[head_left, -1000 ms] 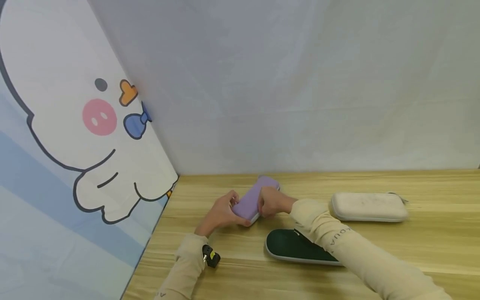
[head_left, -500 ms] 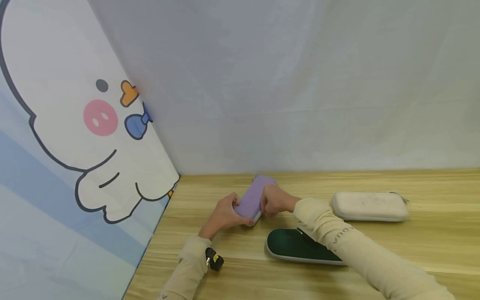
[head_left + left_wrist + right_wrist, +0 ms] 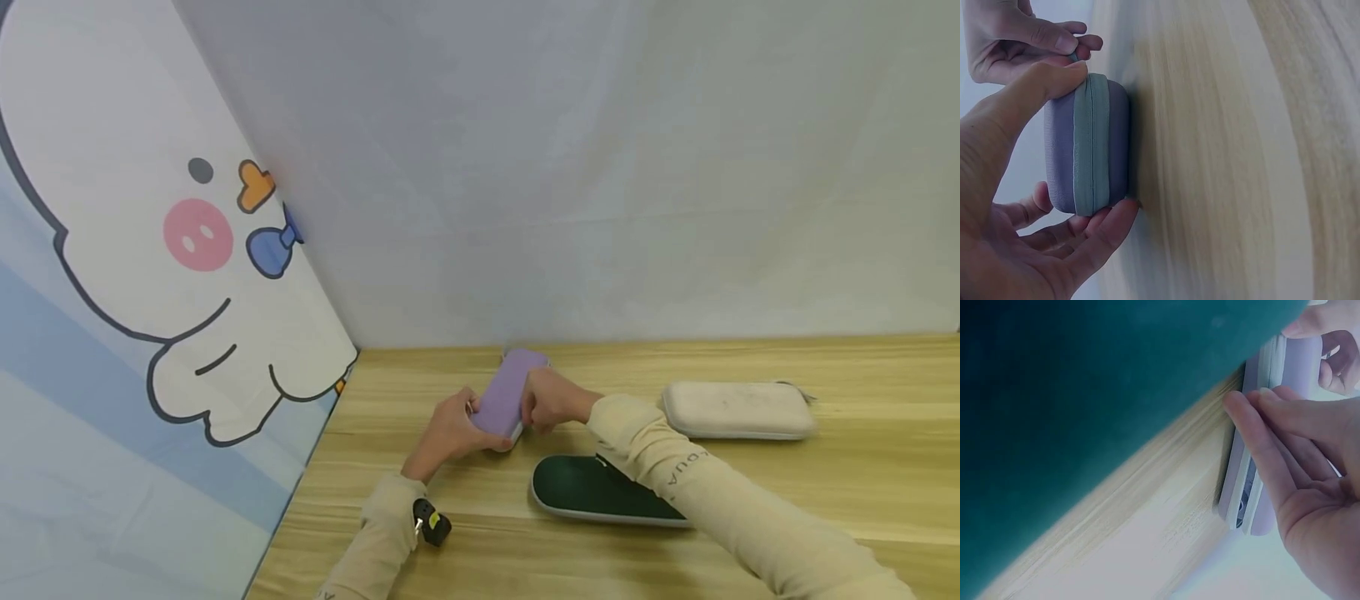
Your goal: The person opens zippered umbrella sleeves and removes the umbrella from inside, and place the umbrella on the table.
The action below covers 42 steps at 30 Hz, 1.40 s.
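Note:
A purple hard zip case (image 3: 504, 398) with a pale zip band lies slanted near the back of the table. My left hand (image 3: 452, 429) grips its near end, thumb on one side and fingers on the other. At the side facing right, my right hand (image 3: 551, 400) pinches the small zipper pull (image 3: 1074, 57), mostly hidden by the fingertips. In the right wrist view, the zip edges stand apart toward the far end, and something dark shows in the gap (image 3: 1244, 500). Around the near end, the left wrist view shows the zip band (image 3: 1092, 144) closed.
A dark green zip case (image 3: 600, 492) lies in front of the right hand, partly under the right sleeve (image 3: 697, 475). To the right is a cream zip case (image 3: 738, 410). A white cloth wall (image 3: 600, 208) rises behind the table, with a cartoon-print panel (image 3: 150, 250) on the left.
The purple case has turned slightly more upright in the head view, its far end shifting left. Both hands have moved a little to the right, keeping their holds.

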{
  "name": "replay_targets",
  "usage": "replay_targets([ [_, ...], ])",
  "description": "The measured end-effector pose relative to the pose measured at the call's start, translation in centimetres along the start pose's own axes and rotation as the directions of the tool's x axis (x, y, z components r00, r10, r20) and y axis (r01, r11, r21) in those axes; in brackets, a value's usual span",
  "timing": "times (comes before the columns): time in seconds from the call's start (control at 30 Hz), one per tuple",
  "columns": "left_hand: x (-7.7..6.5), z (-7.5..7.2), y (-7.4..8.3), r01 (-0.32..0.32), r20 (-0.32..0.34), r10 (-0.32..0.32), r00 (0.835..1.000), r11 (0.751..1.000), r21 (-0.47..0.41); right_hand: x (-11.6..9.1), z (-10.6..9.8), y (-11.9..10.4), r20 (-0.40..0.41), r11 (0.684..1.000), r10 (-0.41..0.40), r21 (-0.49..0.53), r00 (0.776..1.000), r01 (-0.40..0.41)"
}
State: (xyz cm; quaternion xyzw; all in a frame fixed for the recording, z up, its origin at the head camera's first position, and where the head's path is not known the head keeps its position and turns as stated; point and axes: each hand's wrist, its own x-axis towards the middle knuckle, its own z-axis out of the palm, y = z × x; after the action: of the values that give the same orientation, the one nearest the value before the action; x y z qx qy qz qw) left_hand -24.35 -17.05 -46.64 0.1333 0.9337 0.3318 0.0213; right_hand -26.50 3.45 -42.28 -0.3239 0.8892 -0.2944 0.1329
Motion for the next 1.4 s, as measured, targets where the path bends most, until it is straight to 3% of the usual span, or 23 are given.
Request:
replay_targets([
  [0.27,-0.1,0.2,0.8,0.064,-0.022,-0.064,0.998,0.998,-0.005,-0.1,0.0,-0.3,0.029,0.998,-0.059,-0.02,0.998,0.06],
  [0.6,-0.3,0.7,1.5,0.105,-0.062,-0.107,0.992,0.994,-0.039,-0.1,0.1,-0.9,0.092,1.0,0.015,0.022,0.996,-0.017],
  [1.0,-0.3,1.2,2.6,0.099,-0.101,-0.101,0.99,0.995,-0.024,-0.5,0.0,-0.8,0.119,1.0,0.03,-0.003,0.992,-0.03],
  [1.1,-0.2,1.1,2.7,0.1,-0.063,-0.101,0.993,0.995,-0.02,-0.6,-0.1,-0.8,0.125,0.999,0.039,-0.011,0.991,-0.038],
  [1.27,0.4,-0.5,3.0,0.082,0.102,-0.085,0.991,0.996,0.032,-0.5,0.0,-0.6,0.118,0.999,0.036,-0.009,0.992,-0.036],
  [1.33,0.9,-1.5,3.2,0.02,0.16,-0.03,0.987,0.998,0.065,-0.5,0.1,-0.5,0.115,1.0,0.021,-0.011,0.993,-0.02],
  [1.4,1.5,-2.3,3.3,-0.09,0.192,0.072,0.979,0.992,0.086,-0.4,0.0,-0.4,0.124,1.0,0.016,-0.012,0.992,-0.015],
])
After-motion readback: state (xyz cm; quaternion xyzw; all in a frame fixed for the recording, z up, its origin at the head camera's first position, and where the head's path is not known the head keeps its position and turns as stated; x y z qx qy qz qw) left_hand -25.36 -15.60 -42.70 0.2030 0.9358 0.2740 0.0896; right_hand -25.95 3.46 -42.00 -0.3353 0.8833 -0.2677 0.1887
